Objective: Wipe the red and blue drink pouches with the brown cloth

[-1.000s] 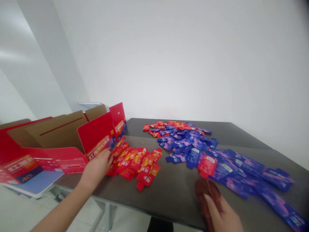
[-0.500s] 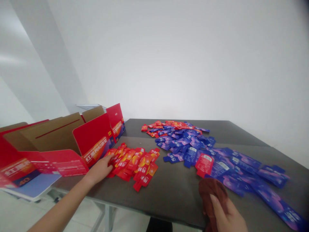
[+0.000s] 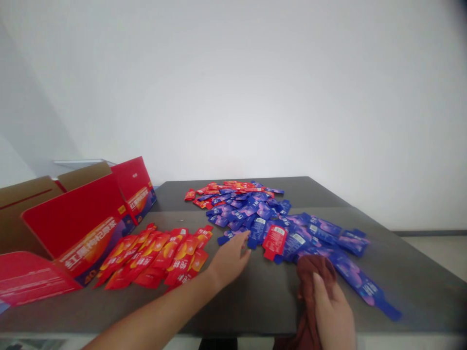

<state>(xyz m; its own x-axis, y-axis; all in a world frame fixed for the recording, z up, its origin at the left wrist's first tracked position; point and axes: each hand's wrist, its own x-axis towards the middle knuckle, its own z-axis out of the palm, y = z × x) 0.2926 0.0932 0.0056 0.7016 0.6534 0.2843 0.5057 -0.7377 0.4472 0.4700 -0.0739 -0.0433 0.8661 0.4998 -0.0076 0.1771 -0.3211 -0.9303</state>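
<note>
My left hand [image 3: 230, 258] is over the table's middle, thumb and fingers apart and nothing seen in it. Its fingertips are at the near edge of a heap of blue-purple sachets [image 3: 251, 208], close to a red sachet [image 3: 276, 239] lying back side up among them. A brown cloth [image 3: 310, 291], bunched up and hanging down, is gripped in my right hand [image 3: 332, 311] at the table's front, just before the blue sachets. To the left of my left hand, orange-red sachets [image 3: 160, 253] lie in an overlapping group, partly behind my forearm.
An open red carton [image 3: 91, 218] with raised flaps stands at the left. More red sachets [image 3: 233, 185] mix with blue ones at the far end of the dark table [image 3: 321, 194]. A long blue sachet [image 3: 359, 279] lies at the right. A white wall rises behind.
My left hand has left the orange-red sachets and moved right to the blue heap. My view has turned right, so the carton sits further left. My right hand still holds the cloth.
</note>
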